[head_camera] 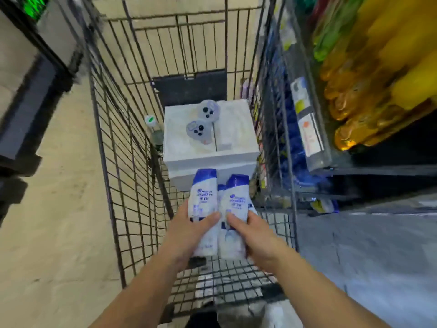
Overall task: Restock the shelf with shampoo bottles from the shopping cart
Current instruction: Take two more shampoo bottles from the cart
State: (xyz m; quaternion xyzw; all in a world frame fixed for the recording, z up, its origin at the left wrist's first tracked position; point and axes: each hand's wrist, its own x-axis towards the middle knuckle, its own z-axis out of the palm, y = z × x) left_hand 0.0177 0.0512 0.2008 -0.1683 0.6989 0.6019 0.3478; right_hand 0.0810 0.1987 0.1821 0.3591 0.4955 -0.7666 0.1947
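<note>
Inside the wire shopping cart both my hands grip white shampoo bottles with blue caps. My left hand is shut on the left shampoo bottle, thumb across its front. Beside it, my right hand is shut on the right shampoo bottle. The two bottles touch side by side, caps pointing away from me. A further bottle shows as a blue sliver between and behind them. The shelf stands to the right of the cart.
A white box with two grey game controllers on top fills the cart's far end. A green-capped bottle stands left of the box. Yellow and orange bottles crowd the shelf. A dark fixture lines the aisle's left side.
</note>
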